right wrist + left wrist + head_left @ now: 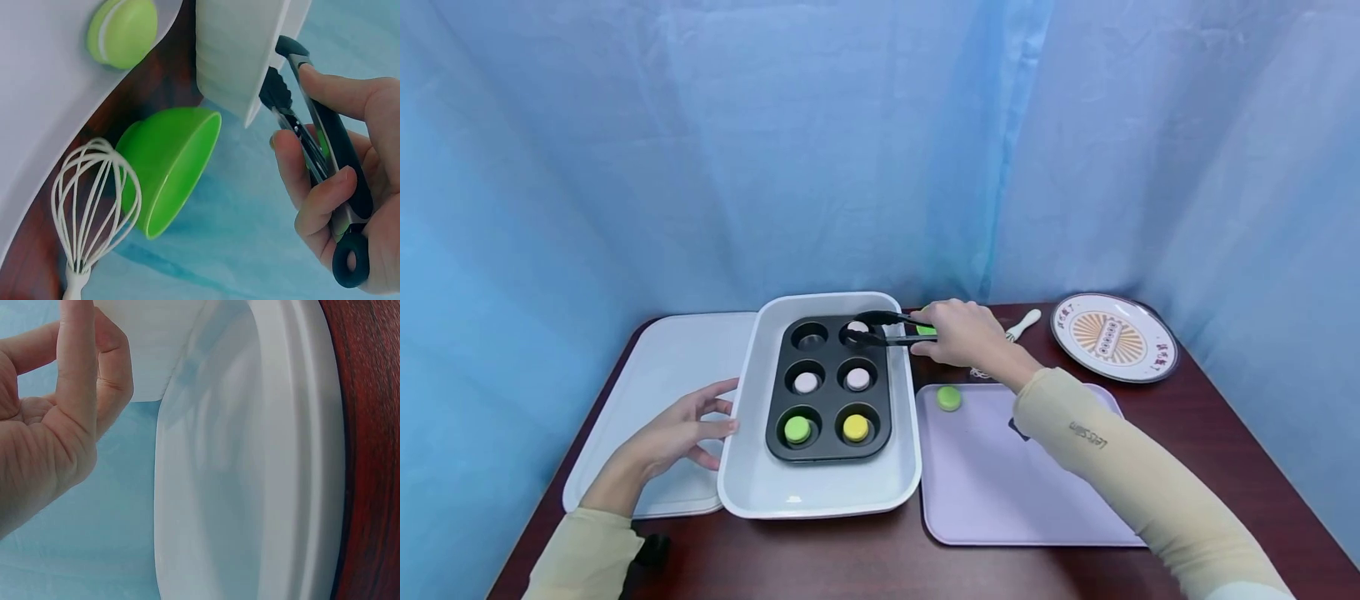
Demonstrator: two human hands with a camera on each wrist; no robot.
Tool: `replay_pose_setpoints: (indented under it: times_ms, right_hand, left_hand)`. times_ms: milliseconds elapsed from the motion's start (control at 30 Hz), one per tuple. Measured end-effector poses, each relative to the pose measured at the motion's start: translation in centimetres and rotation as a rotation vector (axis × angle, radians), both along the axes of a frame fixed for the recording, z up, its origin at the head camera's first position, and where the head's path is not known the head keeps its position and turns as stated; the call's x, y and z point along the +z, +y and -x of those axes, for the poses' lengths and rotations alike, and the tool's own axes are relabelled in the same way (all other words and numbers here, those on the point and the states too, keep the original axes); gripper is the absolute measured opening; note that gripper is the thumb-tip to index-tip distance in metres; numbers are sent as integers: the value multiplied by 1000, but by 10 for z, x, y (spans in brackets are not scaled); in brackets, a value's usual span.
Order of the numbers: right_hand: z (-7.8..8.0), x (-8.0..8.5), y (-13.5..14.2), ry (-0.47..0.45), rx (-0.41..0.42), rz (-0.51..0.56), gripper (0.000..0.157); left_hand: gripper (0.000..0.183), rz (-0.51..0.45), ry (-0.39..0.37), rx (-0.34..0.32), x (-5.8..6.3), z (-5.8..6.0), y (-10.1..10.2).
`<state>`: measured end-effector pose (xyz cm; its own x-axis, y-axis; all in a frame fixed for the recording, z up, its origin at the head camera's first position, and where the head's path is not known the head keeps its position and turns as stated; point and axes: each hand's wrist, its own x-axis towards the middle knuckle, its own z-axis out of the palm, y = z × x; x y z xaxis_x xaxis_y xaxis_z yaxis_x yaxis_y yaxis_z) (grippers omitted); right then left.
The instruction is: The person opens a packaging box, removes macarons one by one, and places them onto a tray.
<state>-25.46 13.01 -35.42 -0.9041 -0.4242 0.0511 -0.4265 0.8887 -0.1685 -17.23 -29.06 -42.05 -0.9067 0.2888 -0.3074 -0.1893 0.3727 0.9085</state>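
Observation:
My right hand (962, 333) grips black tongs (340, 150), fingers and thumb wrapped about the arms. Their tips lie on either side of a pale macaron (857, 328) at the far right cup of the dark muffin tin (829, 452); whether they squeeze it I cannot tell. Other cups hold two pale pink macarons (806, 382), a green macaron (797, 429) and a yellow macaron (855, 428). The tin sits in a white tray (752, 492). My left hand (673, 433), fingers loosely bent, is beside the tray's left rim; contact is unclear.
A lilac tray (1000, 492) on the right bears a green macaron (949, 398). Behind it are a green bowl (165, 165) and a white whisk (94, 206). A patterned plate (1112, 337) stands far right, and a white board (677, 358) lies left, partly under the white tray.

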Motion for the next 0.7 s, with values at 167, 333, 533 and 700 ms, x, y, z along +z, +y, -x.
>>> replay_pose_setpoints:
  times_ms: [167,333,533,700]
  right_hand:
    - [-16,2,20,56,23,43,56]
    - [-39,5,45,124,59,90,56]
    - [-71,5,83,199,76,151,54]
    - [-89,5,121,254,76,204,58]
  left_hand:
    - [78,-7,9,-9,-1,0,0]
    - [79,-18,14,-16,0,-2,0]
    - [77,-7,4,-8,0,-2,-1]
    - [77,-7,4,-9,0,-2,-1]
